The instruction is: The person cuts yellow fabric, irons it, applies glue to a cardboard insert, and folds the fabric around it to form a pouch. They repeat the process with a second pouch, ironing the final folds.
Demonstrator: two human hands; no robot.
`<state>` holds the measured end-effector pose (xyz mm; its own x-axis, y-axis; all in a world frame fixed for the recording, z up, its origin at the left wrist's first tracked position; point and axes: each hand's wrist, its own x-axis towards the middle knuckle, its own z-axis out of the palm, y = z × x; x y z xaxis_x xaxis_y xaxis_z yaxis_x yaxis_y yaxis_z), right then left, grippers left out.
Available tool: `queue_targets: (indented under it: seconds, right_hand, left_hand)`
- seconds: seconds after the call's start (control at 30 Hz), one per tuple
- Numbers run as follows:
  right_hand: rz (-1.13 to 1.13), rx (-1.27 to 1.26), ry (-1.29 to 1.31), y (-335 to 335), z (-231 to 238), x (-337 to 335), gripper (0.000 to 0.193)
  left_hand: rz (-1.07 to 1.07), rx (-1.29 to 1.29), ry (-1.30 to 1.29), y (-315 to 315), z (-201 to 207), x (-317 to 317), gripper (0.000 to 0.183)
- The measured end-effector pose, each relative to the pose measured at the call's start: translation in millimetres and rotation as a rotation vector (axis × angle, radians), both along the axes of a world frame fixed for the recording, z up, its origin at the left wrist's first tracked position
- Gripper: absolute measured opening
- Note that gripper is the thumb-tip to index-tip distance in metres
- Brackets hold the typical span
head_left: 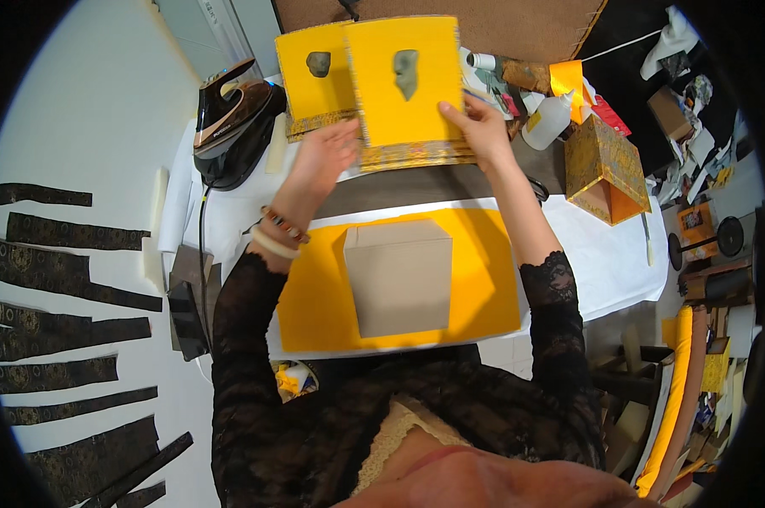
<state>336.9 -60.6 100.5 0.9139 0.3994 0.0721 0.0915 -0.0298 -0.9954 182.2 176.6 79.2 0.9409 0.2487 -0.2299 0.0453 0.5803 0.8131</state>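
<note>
Yellow panel (421, 114): where is it, and what lies left of it?

At the far side of the surface (560, 279), beyond the grey box-like piece. Going left to right, black patterned strips (74, 229) come first, then the black iron (230, 135), then a second yellow panel (302, 89), partly covered in view by the first. Each panel bears a dark grey-green patch.

And your left hand (327, 157)?

My fingers there are extended and unclenched, just beside the panel's lower left edge. I can't tell whether their tips touch it.

What sits in the middle?

A grey box-like piece (399, 284) on a yellow sheet (310, 313), nearer my body and apart from both hands.

Your right hand (480, 131)?

It pinches the panel's right edge, thumb on the yellow face, the other fingers mostly hidden behind. Further right are a whitish bottle (545, 123) and a patterned open-ended box (607, 165).

Which step is this?

I'd call it handling the panel by its edges; whether I'm lifting it or placing it, I can't tell.

And the next move?

In my judgement it calls for a firm right pinch and a steadying left hand, without dragging the patterned lower border against the other panel.
</note>
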Motion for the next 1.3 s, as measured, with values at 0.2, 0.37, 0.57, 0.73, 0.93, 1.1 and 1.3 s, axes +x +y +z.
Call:
queue_targets:
  seconds: [0.2, 0.37, 0.57, 0.73, 0.93, 1.1, 1.3]
  right_hand:
    - [0.205, -0.063, 0.126, 55, -24, -44, 0.066]
    - [0.37, -0.027, 0.336, 82, -44, -59, 0.062]
    - [0.472, -0.066, 0.332, 93, -56, -51, 0.064]
    - [0.565, -0.428, -0.063, 91, -67, 5, 0.027]
    - [-0.457, -1.012, -0.904, 5, -88, 204, 0.025]
    - [-0.306, -1.182, -0.387, 8, -91, 222, 0.041]
    - [-0.126, -1.011, -0.869, -7, -95, 208, 0.019]
  left_hand:
    - [0.181, 0.006, 0.124, 35, 6, -89, 0.056]
    - [0.191, 0.146, 0.205, 51, -13, -123, 0.061]
    - [0.201, 0.093, 0.2, 77, -36, -116, 0.064]
    - [0.236, 0.074, 0.07, 95, -56, -121, 0.062]
    - [0.552, 0.611, 0.05, 5, -21, -165, 0.037]
    - [0.633, 0.654, 0.027, -42, -5, -197, 0.021]
    - [0.619, 0.544, -0.023, -64, 1, -187, 0.016]
